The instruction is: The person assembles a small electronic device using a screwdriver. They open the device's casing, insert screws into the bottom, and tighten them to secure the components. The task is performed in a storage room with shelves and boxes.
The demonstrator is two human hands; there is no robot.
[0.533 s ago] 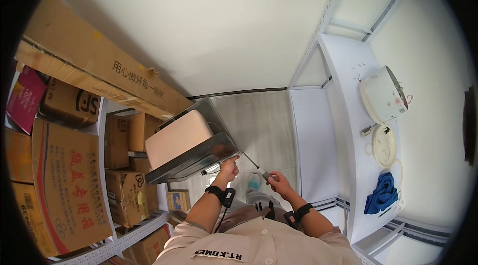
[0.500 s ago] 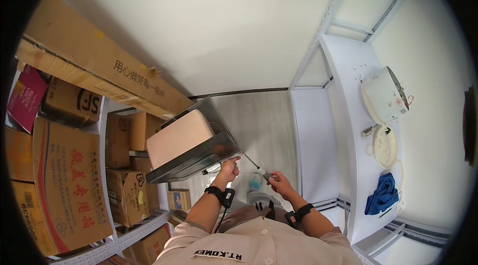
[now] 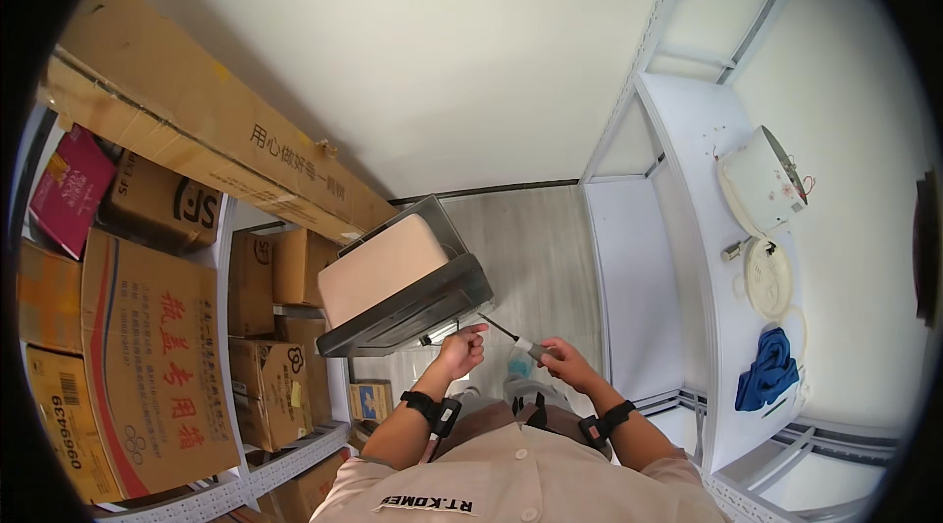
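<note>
My right hand (image 3: 563, 363) is closed round the grey handle of a screwdriver (image 3: 531, 347). Its thin shaft points up and left, with the tip near the lower right corner of a dark, flat-fronted frame (image 3: 408, 305). Against the back of this frame rests a pale pinkish-beige box-shaped block (image 3: 383, 270). Just below the frame's lower edge is my left hand (image 3: 460, 353), its fingers curled in and the forefinger reaching toward the screwdriver tip. Whatever the curled fingers may hold is too small to make out.
Cardboard boxes (image 3: 162, 356) fill the rack on the left, and a long carton (image 3: 226, 135) leans along it. On the right, a white shelf (image 3: 688, 160) bears a white flowered pot (image 3: 761, 184), a cream round lid (image 3: 767, 277) and a blue cloth (image 3: 768, 371). Tiled floor (image 3: 540, 248) lies between.
My left hand has drawn slightly down from the frame's edge and the screwdriver tip. My right hand still grips the screwdriver. The whole view has shifted a little.
</note>
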